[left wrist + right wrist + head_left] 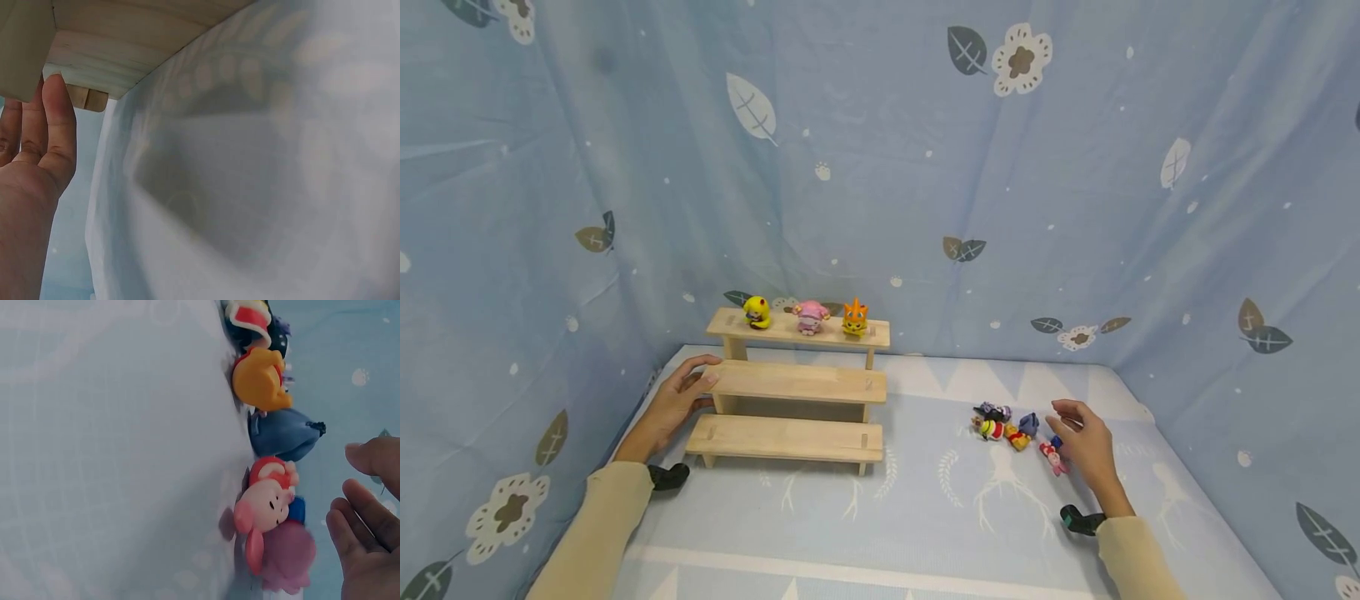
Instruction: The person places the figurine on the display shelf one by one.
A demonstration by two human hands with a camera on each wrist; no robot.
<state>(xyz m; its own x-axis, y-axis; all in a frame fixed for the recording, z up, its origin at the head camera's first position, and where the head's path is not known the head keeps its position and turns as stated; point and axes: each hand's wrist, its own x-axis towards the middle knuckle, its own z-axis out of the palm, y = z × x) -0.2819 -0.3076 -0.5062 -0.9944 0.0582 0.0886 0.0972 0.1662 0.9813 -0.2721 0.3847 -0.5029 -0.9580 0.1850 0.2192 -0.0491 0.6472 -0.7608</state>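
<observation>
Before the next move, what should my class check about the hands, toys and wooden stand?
1. Left hand at the left end of the middle board: ok.
2. Right hand free: ok, it holds nothing.
3. Yellow toy, pink toy and orange toy upright on the top board: ok.
4. Bear and blue toy well apart on the mat: not ok, they lie close together.
5. Wooden stand firmly jointed: cannot tell from these pictures.

And here's the three-step wooden stand (797, 382), upright on its legs, lowest board in front, while well to its right the pink piglet figurine (262, 512) in red lies toppled, right beside a blue-topped mauve figurine (290, 556).
</observation>
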